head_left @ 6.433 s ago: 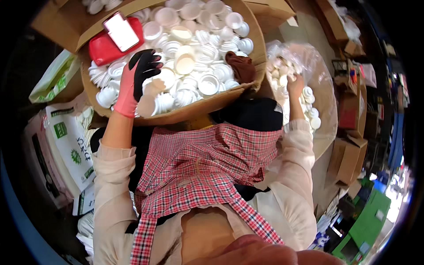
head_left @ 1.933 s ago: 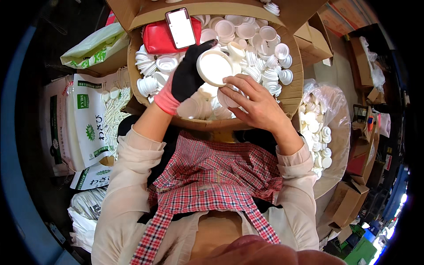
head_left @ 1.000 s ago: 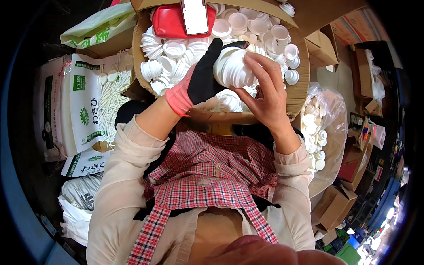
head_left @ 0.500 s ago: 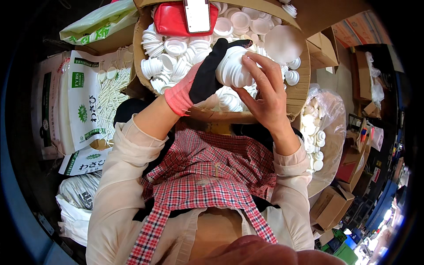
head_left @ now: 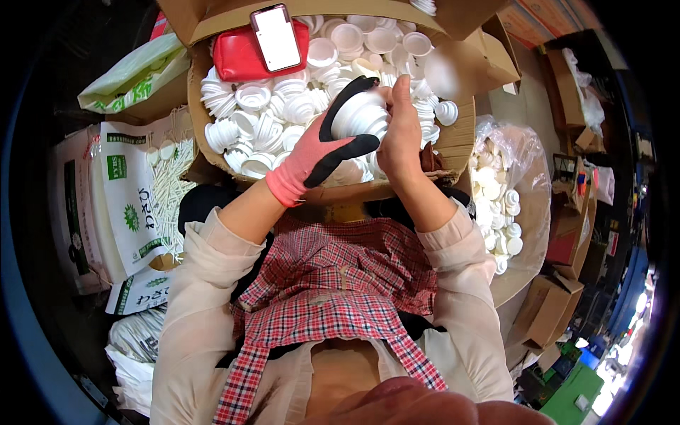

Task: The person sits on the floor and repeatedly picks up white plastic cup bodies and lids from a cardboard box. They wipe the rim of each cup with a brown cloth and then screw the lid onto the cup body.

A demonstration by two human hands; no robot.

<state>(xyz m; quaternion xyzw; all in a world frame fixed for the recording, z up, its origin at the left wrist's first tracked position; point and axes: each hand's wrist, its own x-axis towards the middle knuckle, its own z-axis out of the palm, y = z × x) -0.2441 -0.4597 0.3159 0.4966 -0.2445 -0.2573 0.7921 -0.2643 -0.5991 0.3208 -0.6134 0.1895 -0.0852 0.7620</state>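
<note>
A white, stepped, ribbed plastic piece (head_left: 359,117) is held between my hands above a large open cardboard box (head_left: 202,138). My left hand (head_left: 322,145), in a pink and black glove, is closed round its left side, with the black-tipped fingers above and below. My bare right hand (head_left: 402,131) presses against its right side, some fingers hidden behind it. Many similar white plastic pieces (head_left: 297,108) fill the box beneath.
On the box contents lie a red pouch (head_left: 237,55) and a phone (head_left: 276,39) with a lit screen. To the left, a printed sack (head_left: 131,198) sits beside thin white sticks (head_left: 172,191). At right, a clear plastic bag (head_left: 528,177) borders more small white pieces (head_left: 496,205).
My right hand has turned from a fingertip grip to lying upright along the piece's side. My left thumb has shifted beneath it. The box appears lower and farther left in view.
</note>
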